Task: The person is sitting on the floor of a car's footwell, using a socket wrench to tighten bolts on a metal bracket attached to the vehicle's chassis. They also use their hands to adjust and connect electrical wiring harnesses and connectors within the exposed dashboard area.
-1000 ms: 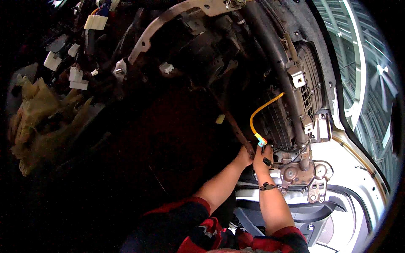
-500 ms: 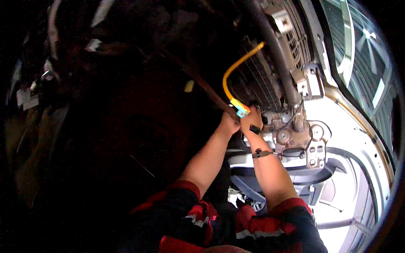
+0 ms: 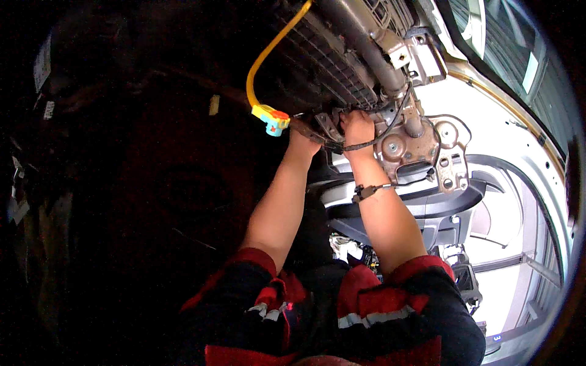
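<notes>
Head view: your left grip (image 3: 304,142) and right grip (image 3: 358,129) flank a brown metal bracket (image 3: 330,127); I cannot tell how closed either is. Pulling back could snag the black cable (image 3: 360,146) crossing the right grip's base, or knock the yellow connector (image 3: 270,118) left of the left grip.

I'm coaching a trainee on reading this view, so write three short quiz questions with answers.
1. Which hand is nearer the multicoloured connector on the yellow cable in this view: left hand or right hand?
2. True or false: both hands are bare.
3. Fill the gap: in this view, a black connector overlaps the right ____.

Key: 1. Left hand. 2. True. 3. Forearm.
</notes>
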Motion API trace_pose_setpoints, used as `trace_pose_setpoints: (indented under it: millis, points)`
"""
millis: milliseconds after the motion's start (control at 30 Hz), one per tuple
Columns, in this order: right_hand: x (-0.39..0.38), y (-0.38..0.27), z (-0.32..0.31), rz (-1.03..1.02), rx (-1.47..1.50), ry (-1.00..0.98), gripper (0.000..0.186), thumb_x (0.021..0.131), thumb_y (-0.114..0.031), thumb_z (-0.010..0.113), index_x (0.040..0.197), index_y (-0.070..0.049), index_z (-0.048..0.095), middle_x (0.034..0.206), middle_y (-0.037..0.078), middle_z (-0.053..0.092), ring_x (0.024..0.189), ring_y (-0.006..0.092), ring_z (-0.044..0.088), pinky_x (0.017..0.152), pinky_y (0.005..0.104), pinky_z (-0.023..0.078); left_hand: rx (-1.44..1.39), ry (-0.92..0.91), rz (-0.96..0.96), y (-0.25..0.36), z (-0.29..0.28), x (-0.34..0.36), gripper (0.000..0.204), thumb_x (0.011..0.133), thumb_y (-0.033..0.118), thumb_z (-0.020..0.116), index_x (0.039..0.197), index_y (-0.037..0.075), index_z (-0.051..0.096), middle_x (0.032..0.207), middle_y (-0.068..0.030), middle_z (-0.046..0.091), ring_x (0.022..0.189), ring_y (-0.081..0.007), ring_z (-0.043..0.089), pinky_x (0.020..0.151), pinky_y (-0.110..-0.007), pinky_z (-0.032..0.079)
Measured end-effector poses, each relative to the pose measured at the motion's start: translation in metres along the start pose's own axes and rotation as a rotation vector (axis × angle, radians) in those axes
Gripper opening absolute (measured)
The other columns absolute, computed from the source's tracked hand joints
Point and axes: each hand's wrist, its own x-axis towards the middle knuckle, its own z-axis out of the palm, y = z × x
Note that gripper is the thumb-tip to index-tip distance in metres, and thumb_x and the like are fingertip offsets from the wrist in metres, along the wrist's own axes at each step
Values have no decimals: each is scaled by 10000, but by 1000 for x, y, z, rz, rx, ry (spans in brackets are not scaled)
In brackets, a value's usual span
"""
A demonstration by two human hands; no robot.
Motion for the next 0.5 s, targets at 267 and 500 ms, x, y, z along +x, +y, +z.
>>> trace_pose_setpoints:
  millis: [267, 500]
  points:
    - [3, -36, -12, 274, 109, -426, 198, 831, -175, 547, 823, -3, 645, 710, 69, 577, 669, 185, 544, 637, 289, 415, -709, -220, -300, 4, -35, 8, 606, 945, 516, 268, 1422, 151, 352, 1475, -97, 330, 1331, -309, 337, 1097, -475, 267]
    - [-36, -39, 9, -347, -534, -180, 414, 807, -266, 617, 1068, 52, 561, 987, 307, 595, 938, 438, 580, 828, 449, 472, 112, 170, -8, -1, 3, -15, 569, 959, 460, 278, 1362, 80, 412, 1384, -133, 435, 1249, -323, 436, 1059, -486, 349]
